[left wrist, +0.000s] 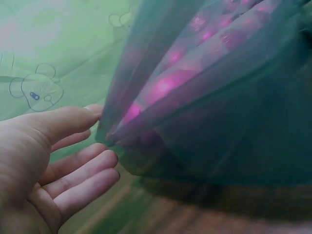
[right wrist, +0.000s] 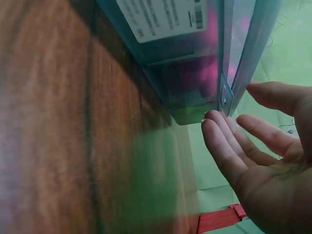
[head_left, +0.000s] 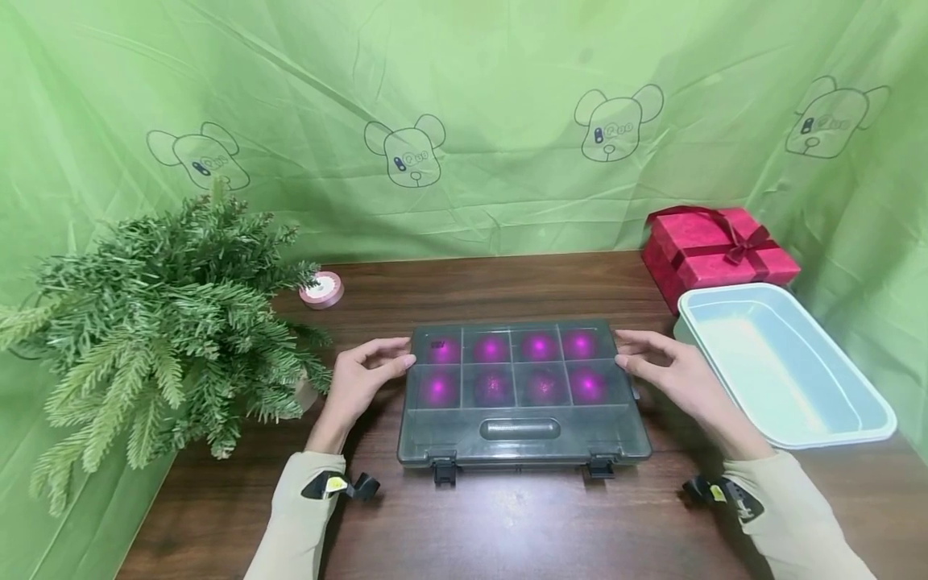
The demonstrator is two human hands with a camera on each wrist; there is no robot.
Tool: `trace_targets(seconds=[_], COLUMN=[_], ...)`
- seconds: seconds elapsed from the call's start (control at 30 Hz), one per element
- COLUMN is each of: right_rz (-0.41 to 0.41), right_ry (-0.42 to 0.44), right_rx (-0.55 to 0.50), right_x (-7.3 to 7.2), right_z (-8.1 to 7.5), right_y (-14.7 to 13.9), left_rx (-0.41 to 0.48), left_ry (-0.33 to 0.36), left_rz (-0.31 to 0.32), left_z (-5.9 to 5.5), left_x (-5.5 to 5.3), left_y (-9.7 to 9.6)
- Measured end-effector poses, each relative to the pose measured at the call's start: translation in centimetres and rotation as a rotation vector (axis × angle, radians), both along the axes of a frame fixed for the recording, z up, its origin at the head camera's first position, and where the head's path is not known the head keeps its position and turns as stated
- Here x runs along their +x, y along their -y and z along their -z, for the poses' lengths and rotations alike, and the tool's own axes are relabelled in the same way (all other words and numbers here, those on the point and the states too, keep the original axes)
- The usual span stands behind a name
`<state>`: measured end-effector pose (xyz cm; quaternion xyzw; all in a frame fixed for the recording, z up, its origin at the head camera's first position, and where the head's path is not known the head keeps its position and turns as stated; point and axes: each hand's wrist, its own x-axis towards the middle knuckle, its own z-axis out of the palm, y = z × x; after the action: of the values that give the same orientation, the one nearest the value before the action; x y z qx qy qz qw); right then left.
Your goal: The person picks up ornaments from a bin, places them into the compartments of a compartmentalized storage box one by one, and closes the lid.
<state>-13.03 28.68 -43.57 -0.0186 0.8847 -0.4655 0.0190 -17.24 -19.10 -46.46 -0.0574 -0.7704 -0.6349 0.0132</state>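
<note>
A grey translucent compartment case [head_left: 519, 435] lies in the middle of the table in the head view. Round magenta balls [head_left: 540, 346] show through its lid, one per compartment. Two black latches [head_left: 445, 472] hang at the front edge. My left hand [head_left: 358, 380] is at the case's left side, its thumb at the lid edge and its fingers near the far corner. On the opposite side, my right hand [head_left: 670, 370] touches the edge with thumb and fingertips. Both wrist views show mostly straight fingers. Whether the lid is raised, I cannot tell.
A small artificial fir tree [head_left: 196, 322] stands on the left, with a pink ribbon roll [head_left: 321, 290] beside it. At the right are a red gift box [head_left: 725, 250] with a bow and a pale blue plastic tub [head_left: 790, 435]. Green cloth [head_left: 500, 97] hangs behind.
</note>
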Motion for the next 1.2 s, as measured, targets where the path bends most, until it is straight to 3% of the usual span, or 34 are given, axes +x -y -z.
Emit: trace_targets(seconds=[0.23,0.47,0.73,1.2], right_rz=[-0.004,0.014,0.046,0.099], right_ry=[-0.015,-0.032,-0.05,-0.13], right_rx=[0.063,0.052,0.044,-0.038], right_x=[1.4,1.6,0.7,-2.3], right_z=[0.2,0.5,1.0,1.7], right_y=[-0.2,0.2,0.6,1.4], left_rx=[0.032,0.03,0.008,0.011], left_ry=[-0.004,-0.01,-0.019,-0.046], left_rz=[-0.013,-0.029,-0.056,-0.098], left_z=[0.1,0.3,0.6,1.1], left_x=[1.7,2.0,0.9,-2.1], left_y=[-0.2,-0.7,-0.9,-1.7])
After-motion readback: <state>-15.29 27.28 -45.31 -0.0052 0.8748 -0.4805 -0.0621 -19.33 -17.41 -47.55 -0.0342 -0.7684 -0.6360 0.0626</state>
